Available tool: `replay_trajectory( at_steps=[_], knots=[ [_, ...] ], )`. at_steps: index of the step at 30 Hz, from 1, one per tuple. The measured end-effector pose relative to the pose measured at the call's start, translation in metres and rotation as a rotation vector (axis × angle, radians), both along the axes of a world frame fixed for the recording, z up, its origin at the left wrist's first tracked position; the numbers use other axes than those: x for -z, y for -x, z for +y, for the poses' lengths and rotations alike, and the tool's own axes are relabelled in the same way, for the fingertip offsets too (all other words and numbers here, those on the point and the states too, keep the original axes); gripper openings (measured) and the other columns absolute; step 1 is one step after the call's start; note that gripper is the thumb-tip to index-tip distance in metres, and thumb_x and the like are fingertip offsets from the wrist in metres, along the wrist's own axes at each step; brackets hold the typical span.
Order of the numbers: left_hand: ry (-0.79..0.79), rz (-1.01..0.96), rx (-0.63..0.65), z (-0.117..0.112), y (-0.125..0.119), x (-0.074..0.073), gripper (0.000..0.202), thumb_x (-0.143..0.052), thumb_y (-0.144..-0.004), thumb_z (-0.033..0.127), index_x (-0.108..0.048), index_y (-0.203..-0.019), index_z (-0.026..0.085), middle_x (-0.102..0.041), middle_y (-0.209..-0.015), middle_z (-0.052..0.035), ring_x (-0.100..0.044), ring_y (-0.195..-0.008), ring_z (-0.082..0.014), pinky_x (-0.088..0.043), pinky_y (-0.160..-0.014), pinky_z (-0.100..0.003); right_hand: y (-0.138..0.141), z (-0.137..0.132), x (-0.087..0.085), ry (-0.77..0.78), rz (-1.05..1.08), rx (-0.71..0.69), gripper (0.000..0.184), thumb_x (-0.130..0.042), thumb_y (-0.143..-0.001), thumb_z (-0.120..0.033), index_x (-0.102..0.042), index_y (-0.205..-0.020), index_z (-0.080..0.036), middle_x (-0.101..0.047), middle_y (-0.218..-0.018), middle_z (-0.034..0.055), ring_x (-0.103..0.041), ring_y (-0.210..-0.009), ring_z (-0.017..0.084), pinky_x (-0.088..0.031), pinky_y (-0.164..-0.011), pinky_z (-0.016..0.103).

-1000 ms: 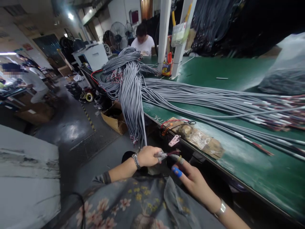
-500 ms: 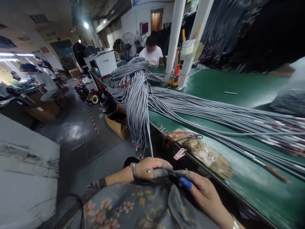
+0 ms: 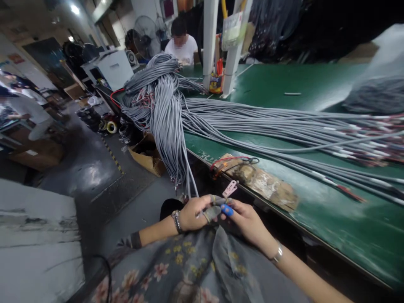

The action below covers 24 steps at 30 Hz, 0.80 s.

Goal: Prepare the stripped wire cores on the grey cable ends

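Observation:
My left hand [image 3: 195,212] and my right hand [image 3: 244,218] meet over my lap, just below the table edge. Both wear grey finger cots, and a blue cot covers one right fingertip. The fingers of both hands pinch the end of a grey cable [image 3: 191,185] that hangs down from the big bundle of grey cables [image 3: 167,109] draped over the green table [image 3: 331,219]. What sits between the fingertips is too small to make out. A pink clip [image 3: 230,188] is fixed at the table edge just above my hands.
Long grey cables with red wire ends [image 3: 315,134] run across the table to the right. A taped brown pad [image 3: 261,183] lies at the near edge. A cardboard box [image 3: 147,155] stands on the floor. A person in white [image 3: 181,44] sits at the far end.
My right hand has come left and up to join the left hand. The camera has shifted, so the scene sits a little differently in view.

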<state>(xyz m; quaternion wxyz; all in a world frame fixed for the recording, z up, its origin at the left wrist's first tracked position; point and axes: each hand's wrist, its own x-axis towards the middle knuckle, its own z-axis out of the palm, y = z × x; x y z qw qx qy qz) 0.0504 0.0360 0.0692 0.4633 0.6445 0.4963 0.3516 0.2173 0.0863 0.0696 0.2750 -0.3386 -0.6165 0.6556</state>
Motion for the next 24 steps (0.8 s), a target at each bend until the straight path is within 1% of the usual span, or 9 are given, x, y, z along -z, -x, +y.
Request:
replay_trajectory(
  at_steps=[2, 6, 7, 9, 12, 14, 19, 21, 24],
  knots=[
    [0.088, -0.037, -0.092, 0.002, -0.004, 0.006, 0.033, -0.055, -0.083, 0.042, -0.062, -0.101, 0.015, -0.062, -0.065, -0.0003, -0.054, -0.053, -0.0102, -0.044, -0.053, -0.021, 0.003, 0.001, 0.008, 0.169, 0.027, 0.098, 0.043, -0.067, -0.064, -0.060, -0.060, -0.056, -0.018, -0.052, -0.050, -0.0005, -0.040, -0.045, 0.010, -0.035, -0.045, 0.025],
    [0.183, -0.099, -0.273, 0.001, 0.002, 0.017, 0.033, -0.059, -0.078, 0.048, -0.060, -0.081, 0.015, -0.052, -0.051, 0.0048, -0.044, -0.042, -0.0067, -0.037, -0.044, -0.019, -0.002, 0.000, 0.025, 0.481, 0.196, 0.406, 0.036, -0.074, -0.058, -0.052, -0.059, -0.059, -0.019, -0.048, -0.051, -0.0040, -0.033, -0.043, 0.007, -0.032, -0.043, 0.024],
    [0.220, -0.127, -0.309, 0.001, 0.005, 0.017, 0.035, -0.058, -0.077, 0.050, -0.058, -0.078, 0.016, -0.049, -0.048, 0.0055, -0.042, -0.039, -0.0066, -0.036, -0.042, -0.019, -0.003, -0.001, 0.027, 0.534, 0.226, 0.427, 0.035, -0.076, -0.057, -0.050, -0.060, -0.062, -0.019, -0.048, -0.052, -0.0044, -0.032, -0.044, 0.007, -0.032, -0.042, 0.023],
    [0.271, -0.174, -0.349, 0.001, 0.009, 0.016, 0.039, -0.058, -0.075, 0.055, -0.056, -0.074, 0.016, -0.050, -0.048, 0.0045, -0.044, -0.037, -0.0073, -0.037, -0.041, -0.020, -0.004, -0.003, 0.029, 0.591, 0.233, 0.333, 0.035, -0.079, -0.055, -0.045, -0.063, -0.070, -0.019, -0.052, -0.057, -0.0031, -0.037, -0.046, 0.007, -0.033, -0.044, 0.023],
    [0.266, -0.201, -0.344, 0.001, 0.010, 0.011, 0.041, -0.061, -0.071, 0.056, -0.055, -0.068, 0.016, -0.057, -0.054, 0.0004, -0.051, -0.042, -0.0087, -0.041, -0.044, -0.020, 0.001, -0.004, 0.026, 0.576, 0.202, 0.131, 0.042, -0.080, -0.055, -0.045, -0.064, -0.083, -0.018, -0.059, -0.067, -0.0010, -0.042, -0.050, 0.008, -0.036, -0.048, 0.024],
    [0.263, -0.189, -0.310, 0.001, 0.008, 0.010, 0.039, -0.062, -0.071, 0.054, -0.055, -0.067, 0.016, -0.058, -0.056, -0.0006, -0.053, -0.045, -0.0092, -0.043, -0.046, -0.021, 0.008, -0.003, 0.024, 0.525, 0.189, 0.091, 0.047, -0.079, -0.055, -0.048, -0.064, -0.088, -0.019, -0.059, -0.066, -0.0024, -0.042, -0.050, 0.007, -0.035, -0.049, 0.023],
    [0.264, -0.074, -0.253, 0.000, 0.003, 0.015, 0.030, -0.060, -0.074, 0.046, -0.056, -0.075, 0.016, -0.058, -0.059, 0.0005, -0.053, -0.048, -0.0097, -0.042, -0.048, -0.021, 0.019, 0.001, 0.024, 0.422, 0.121, 0.179, 0.045, -0.080, -0.049, -0.052, -0.060, -0.070, -0.017, -0.053, -0.055, -0.0051, -0.039, -0.049, 0.007, -0.031, -0.048, 0.023],
    [0.169, 0.033, -0.253, 0.001, 0.003, 0.019, 0.023, -0.062, -0.074, 0.040, -0.057, -0.076, 0.017, -0.057, -0.060, 0.0018, -0.052, -0.053, -0.0100, -0.042, -0.052, -0.021, 0.018, 0.001, 0.025, 0.424, 0.106, 0.214, 0.044, -0.080, -0.048, -0.050, -0.060, -0.068, -0.017, -0.051, -0.053, -0.0059, -0.037, -0.048, 0.007, -0.030, -0.048, 0.023],
    [-0.016, 0.214, -0.225, 0.003, 0.003, 0.023, 0.017, -0.064, -0.072, 0.031, -0.055, -0.064, 0.018, -0.055, -0.062, 0.0009, -0.050, -0.060, -0.0112, -0.042, -0.059, -0.022, 0.016, -0.001, 0.024, 0.437, 0.094, 0.254, 0.041, -0.081, -0.047, -0.047, -0.058, -0.064, -0.017, -0.048, -0.050, -0.0067, -0.035, -0.046, 0.007, -0.028, -0.047, 0.023]
  ],
)
